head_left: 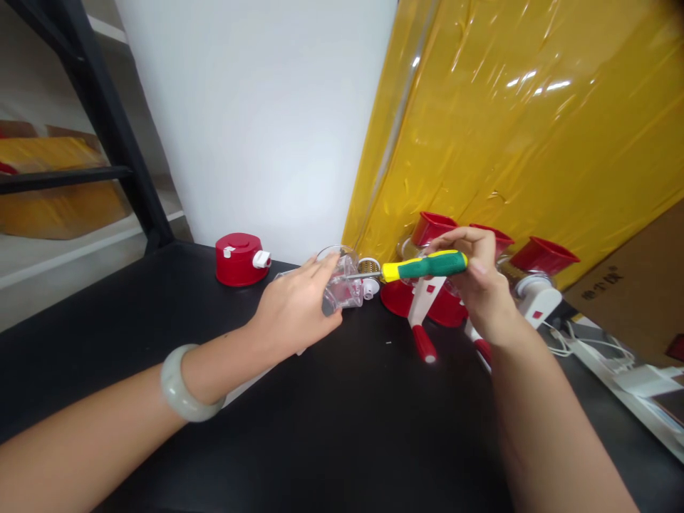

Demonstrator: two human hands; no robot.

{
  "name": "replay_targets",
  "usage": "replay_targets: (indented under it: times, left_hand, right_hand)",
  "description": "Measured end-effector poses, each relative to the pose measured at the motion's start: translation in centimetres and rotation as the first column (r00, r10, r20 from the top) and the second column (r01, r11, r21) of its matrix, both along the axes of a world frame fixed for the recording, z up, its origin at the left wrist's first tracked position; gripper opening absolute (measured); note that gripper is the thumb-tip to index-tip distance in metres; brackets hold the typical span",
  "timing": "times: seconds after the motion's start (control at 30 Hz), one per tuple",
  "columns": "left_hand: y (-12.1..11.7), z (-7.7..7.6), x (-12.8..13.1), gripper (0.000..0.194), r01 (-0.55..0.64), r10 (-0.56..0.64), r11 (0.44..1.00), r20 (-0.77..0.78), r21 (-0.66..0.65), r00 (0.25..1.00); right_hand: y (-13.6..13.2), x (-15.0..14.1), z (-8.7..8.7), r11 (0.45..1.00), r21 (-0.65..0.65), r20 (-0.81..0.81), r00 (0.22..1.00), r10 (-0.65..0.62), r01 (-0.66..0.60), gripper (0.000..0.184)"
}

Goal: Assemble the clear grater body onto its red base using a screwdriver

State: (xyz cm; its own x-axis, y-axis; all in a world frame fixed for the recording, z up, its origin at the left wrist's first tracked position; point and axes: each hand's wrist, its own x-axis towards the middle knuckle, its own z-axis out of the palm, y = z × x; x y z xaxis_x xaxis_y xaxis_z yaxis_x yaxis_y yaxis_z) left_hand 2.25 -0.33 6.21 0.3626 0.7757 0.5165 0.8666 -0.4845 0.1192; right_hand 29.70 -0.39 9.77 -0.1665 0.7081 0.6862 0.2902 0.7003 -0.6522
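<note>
My left hand is closed around a clear plastic part, which lies low over the black table; the palm hides much of it. Between the fingers and thumb of my right hand is a screwdriver with a green and yellow handle. It is held nearly level, its metal shaft pointing left, with the tip at the clear part; whether it sits in a screw I cannot tell. Just behind the clear part is a metal grater drum. A tiny light-coloured piece lies on the table to the right.
Several red and white rotary graters with crank handles stand at the right. A red round base sits at the left on the black table. White cables and a power strip lie far right. A yellow-wrapped panel rises behind.
</note>
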Motion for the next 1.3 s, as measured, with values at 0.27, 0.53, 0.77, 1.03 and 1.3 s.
replay_targets:
  times: [0.27,0.53,0.77,1.03,1.3]
  left_hand:
    - [0.4,-0.2,-0.2,0.076,-0.004,0.004,1.0,-0.006,0.014,1.0]
    - [0.6,-0.3,-0.2,0.073,-0.033,0.039,0.995,-0.059,0.09,0.998]
    - [0.7,-0.6,-0.3,0.072,-0.03,0.037,0.992,-0.051,0.122,0.998]
    - [0.9,-0.7,-0.4,0.071,-0.038,0.048,0.99,-0.074,0.133,0.996]
    - [1.0,-0.7,-0.4,0.071,-0.045,0.057,0.988,-0.08,0.146,0.995]
  right_hand:
    - [0.5,-0.9,-0.7,0.978,0.02,0.017,0.978,-0.21,0.21,0.035]
    - [1.6,-0.7,-1.2,0.997,-0.073,-0.085,0.996,-0.024,0.018,0.036]
    - [1.7,-0.3,-1.3,0.998,-0.06,-0.052,0.998,-0.022,0.019,0.041]
    - [0.9,-0.4,-1.1,0.991,-0.013,0.089,0.988,-0.129,0.13,0.032]
    - [0.4,-0.4,-0.4,0.987,0.043,0.183,0.97,-0.158,0.153,0.04]
